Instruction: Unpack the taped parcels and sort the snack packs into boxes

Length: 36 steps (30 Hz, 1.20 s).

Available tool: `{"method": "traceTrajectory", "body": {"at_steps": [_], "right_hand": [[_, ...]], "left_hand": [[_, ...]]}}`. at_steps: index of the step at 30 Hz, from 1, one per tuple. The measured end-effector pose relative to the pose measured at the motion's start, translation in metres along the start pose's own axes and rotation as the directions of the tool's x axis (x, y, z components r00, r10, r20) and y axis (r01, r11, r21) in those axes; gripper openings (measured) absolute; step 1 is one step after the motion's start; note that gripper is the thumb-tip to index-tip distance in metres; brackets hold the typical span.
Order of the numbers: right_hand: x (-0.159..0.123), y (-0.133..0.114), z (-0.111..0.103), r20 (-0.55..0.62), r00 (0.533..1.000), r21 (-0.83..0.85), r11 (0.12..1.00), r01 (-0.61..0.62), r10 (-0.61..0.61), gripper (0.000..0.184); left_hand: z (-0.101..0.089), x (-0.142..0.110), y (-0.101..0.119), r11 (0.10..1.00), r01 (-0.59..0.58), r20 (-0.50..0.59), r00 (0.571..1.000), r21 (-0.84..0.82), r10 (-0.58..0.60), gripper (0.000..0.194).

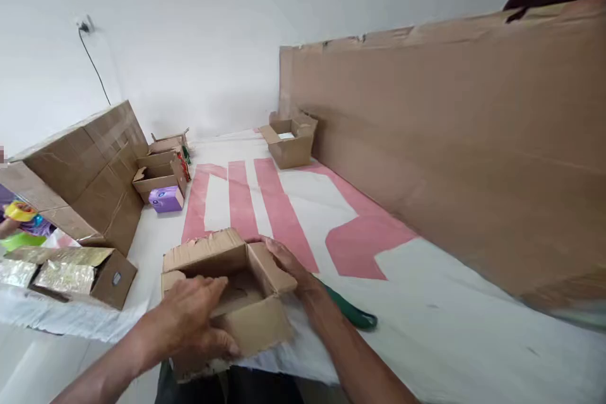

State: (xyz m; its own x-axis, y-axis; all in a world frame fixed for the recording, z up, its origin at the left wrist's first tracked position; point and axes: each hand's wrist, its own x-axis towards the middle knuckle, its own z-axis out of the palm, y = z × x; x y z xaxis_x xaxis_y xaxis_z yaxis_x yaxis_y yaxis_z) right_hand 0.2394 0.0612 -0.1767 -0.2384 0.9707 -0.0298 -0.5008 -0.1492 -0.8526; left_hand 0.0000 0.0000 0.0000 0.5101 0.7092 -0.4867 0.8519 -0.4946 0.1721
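Observation:
A small open cardboard box point(222, 265) sits at the near edge of the table, its flaps up. My left hand point(196, 315) lies over its near-left corner, fingers curled around the front wall and flap. My right hand point(284, 262) presses against the box's right flap from outside, fingers together along the cardboard. The inside of the box looks bare as far as it shows. A green strip point(353, 312) lies on the table under my right forearm.
The table has a white cover with pink stripes point(265, 202). A tall cardboard sheet point(449, 151) walls the right side. Another open box point(290, 142) stands far back. At left are a big carton point(89, 170), small boxes, a purple pack point(165, 199) and a foil-lined box point(76, 274).

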Motion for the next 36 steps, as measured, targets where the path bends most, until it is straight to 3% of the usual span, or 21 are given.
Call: {"method": "traceTrajectory", "body": {"at_steps": [3, 5, 7, 9, 14, 19, 23, 28, 32, 36], "right_hand": [[0.007, 0.007, -0.005, -0.107, 0.992, 0.032, 0.997, 0.073, -0.069, 0.064], [0.014, 0.012, -0.008, -0.168, 0.978, 0.041, 0.990, 0.135, -0.126, 0.065], [0.022, 0.016, -0.011, -0.195, 0.966, 0.035, 0.983, 0.182, -0.172, 0.068], [0.028, 0.021, -0.012, -0.186, 0.963, 0.014, 0.979, 0.203, -0.197, 0.069], [0.034, 0.030, -0.010, -0.149, 0.969, -0.094, 0.978, 0.185, -0.197, 0.069], [0.033, 0.034, -0.013, -0.118, 0.980, -0.237, 0.963, 0.128, -0.159, 0.072], [0.031, 0.036, -0.014, -0.126, 0.984, -0.311, 0.947, 0.084, -0.129, 0.075], [0.027, 0.033, -0.008, -0.110, 0.985, -0.356, 0.931, 0.084, -0.131, 0.075], [0.022, 0.029, -0.007, -0.098, 0.987, -0.364, 0.928, 0.080, -0.123, 0.075], [0.020, 0.034, -0.013, -0.124, 0.984, -0.353, 0.933, 0.077, -0.128, 0.075]], "left_hand": [[0.020, 0.012, -0.006, 0.992, 0.033, -0.017, 0.999, 0.125, -0.031, 0.043], [0.022, 0.021, -0.023, 0.975, 0.085, -0.084, 0.994, 0.206, -0.069, 0.022], [0.012, 0.030, -0.050, 0.953, 0.151, -0.187, 0.977, 0.261, -0.104, 0.014], [-0.009, 0.040, -0.085, 0.941, 0.187, -0.284, 0.953, 0.283, -0.104, 0.012], [-0.065, 0.069, -0.169, 0.907, 0.290, -0.406, 0.901, 0.306, -0.151, 0.015], [-0.075, 0.095, -0.220, 0.857, 0.433, -0.488, 0.833, 0.279, -0.262, 0.012], [-0.068, 0.106, -0.239, 0.835, 0.493, -0.525, 0.791, 0.245, -0.313, 0.022], [-0.061, 0.102, -0.243, 0.862, 0.463, -0.567, 0.775, 0.208, -0.280, 0.033], [-0.056, 0.084, -0.237, 0.908, 0.383, -0.623, 0.756, 0.172, -0.201, 0.054], [-0.058, 0.044, -0.237, 0.941, 0.316, -0.686, 0.712, 0.119, -0.152, 0.055]]}}
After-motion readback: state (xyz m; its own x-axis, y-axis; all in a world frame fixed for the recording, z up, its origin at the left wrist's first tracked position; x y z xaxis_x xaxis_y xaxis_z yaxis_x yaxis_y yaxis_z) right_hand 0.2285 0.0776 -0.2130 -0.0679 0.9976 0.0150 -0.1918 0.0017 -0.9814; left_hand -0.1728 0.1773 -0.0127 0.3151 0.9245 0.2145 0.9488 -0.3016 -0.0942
